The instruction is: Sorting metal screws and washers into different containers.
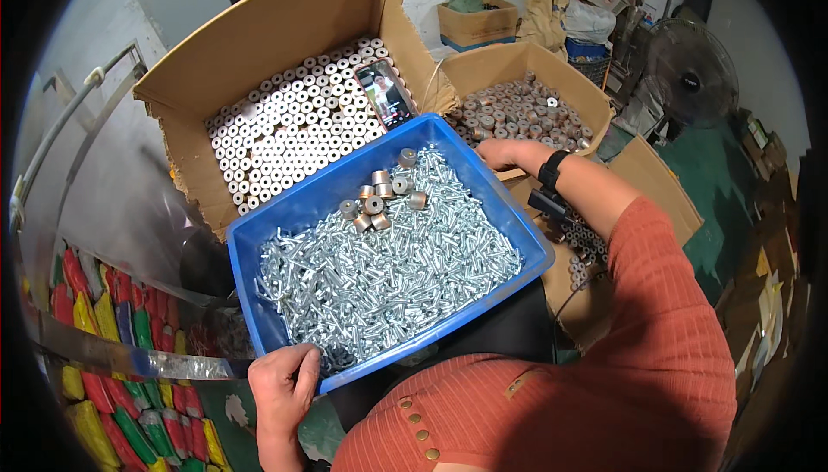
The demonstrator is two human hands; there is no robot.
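A blue plastic bin [392, 367] sits tilted in front of me, full of loose shiny metal studs or screws [388, 265]. On top of them, toward the far side, lies a small heap of metal cylinders [373, 205] with centre holes. My left hand [283, 381] is closed at the bin's near left corner, seemingly round its rim. My right hand [498, 154] reaches past the bin's far right side to the edge of a cardboard box holding many similar brownish cylinders [517, 114]. Its fingertips are hidden there.
Behind the bin, a large cardboard box [259, 19] holds rows of upright white-faced cylinders [297, 140], with a lit phone [385, 95] on them. More cylinders [585, 243] lie in a carton under my right arm. A fan [690, 75] stands far right; colourful bundles [129, 317] lie left.
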